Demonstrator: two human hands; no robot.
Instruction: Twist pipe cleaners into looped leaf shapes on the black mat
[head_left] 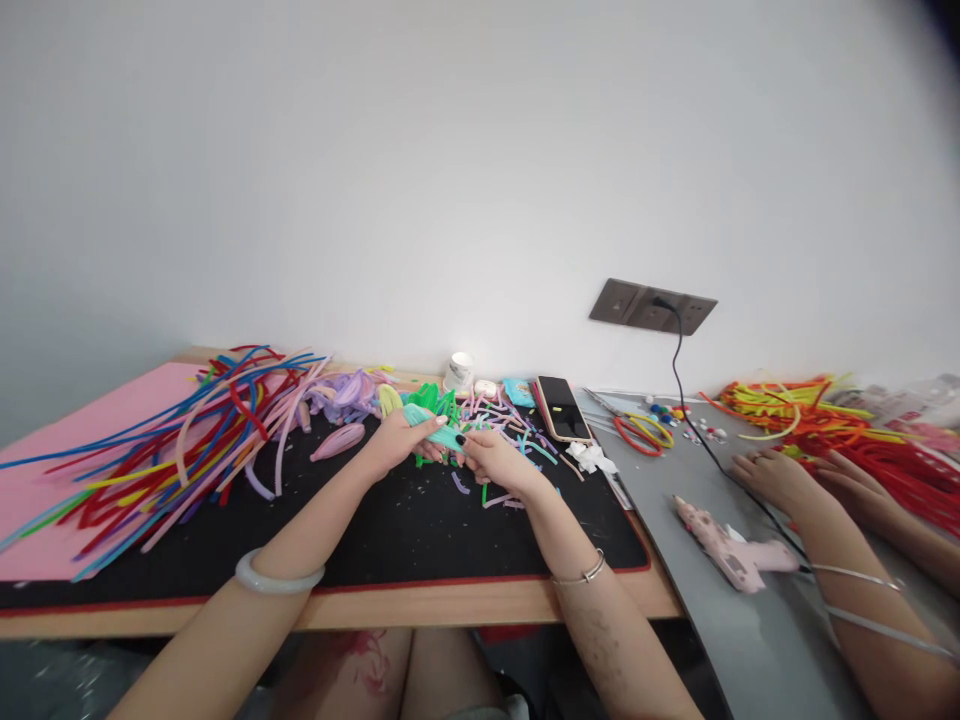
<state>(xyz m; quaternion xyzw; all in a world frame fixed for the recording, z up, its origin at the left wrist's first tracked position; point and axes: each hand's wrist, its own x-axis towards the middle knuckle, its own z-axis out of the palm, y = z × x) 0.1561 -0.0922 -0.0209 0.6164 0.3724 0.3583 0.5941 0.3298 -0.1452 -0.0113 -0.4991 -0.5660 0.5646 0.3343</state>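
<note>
A mint-green bundle of fuzzy stems (444,437) is stretched between my two hands above the black mat (360,540). My left hand (401,440) is closed around its left part, thumb on top. My right hand (491,460) pinches its right end, a dark-painted nail showing. Behind the bundle lie bright green bent stems (435,400) and a yellow piece (390,400). Many short pastel cut stems (517,430) are scattered to the right. A pink twisted piece (339,441) and a purple pile (345,395) lie left of my hands.
Long coloured stems (180,440) spread over pink sheets (45,510) at left. A paper cup (459,372) and phone (562,408) stand behind. On the grey table are scissors (637,432), a corded glue gun (731,550) and another person's hands (780,485) near red stems (885,465).
</note>
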